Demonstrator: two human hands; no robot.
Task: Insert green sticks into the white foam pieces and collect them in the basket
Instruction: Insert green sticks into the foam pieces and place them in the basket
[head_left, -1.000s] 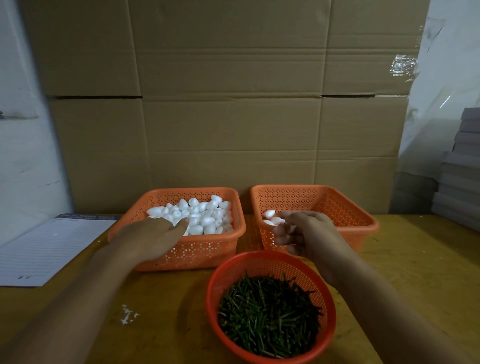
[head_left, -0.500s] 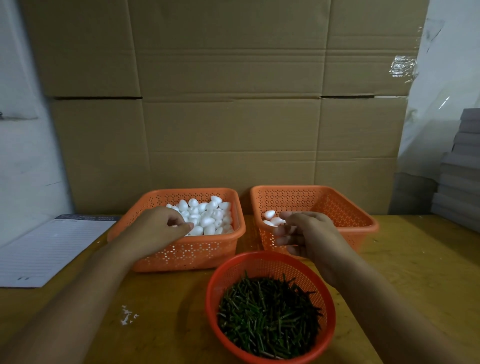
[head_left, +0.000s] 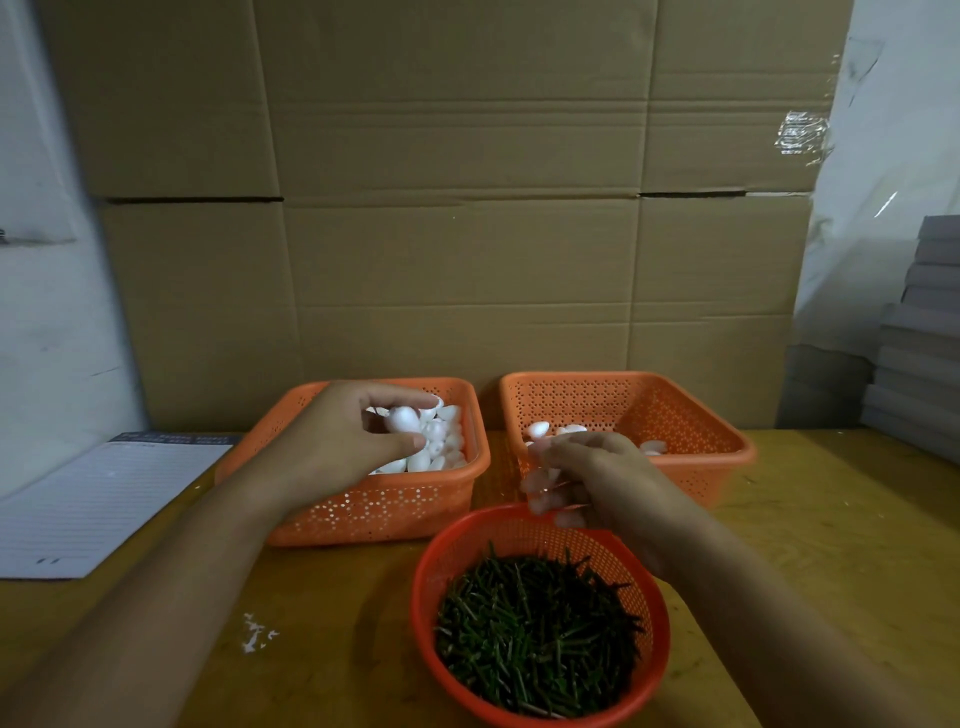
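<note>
Cardboard wall (head_left: 457, 208) standing behind wooden table (head_left: 831, 545). Left hand (head_left: 343, 441) now lifting out of left basket (head_left: 363, 514) at 11 o'clock, pinching foam piece (head_left: 402, 419); half second ago it was digging in pile. Right hand (head_left: 597, 483) staying between right basket (head_left: 691, 457) and round basket (head_left: 452, 561) of green sticks (head_left: 535, 634) at 6 o'clock, fingers curled; cannot tell if holding stick. Insertion probably coming next.

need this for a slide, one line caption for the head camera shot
Left hand lifts a foam piece from the full basket; right hand waits above the bowl of green sticks.
</note>
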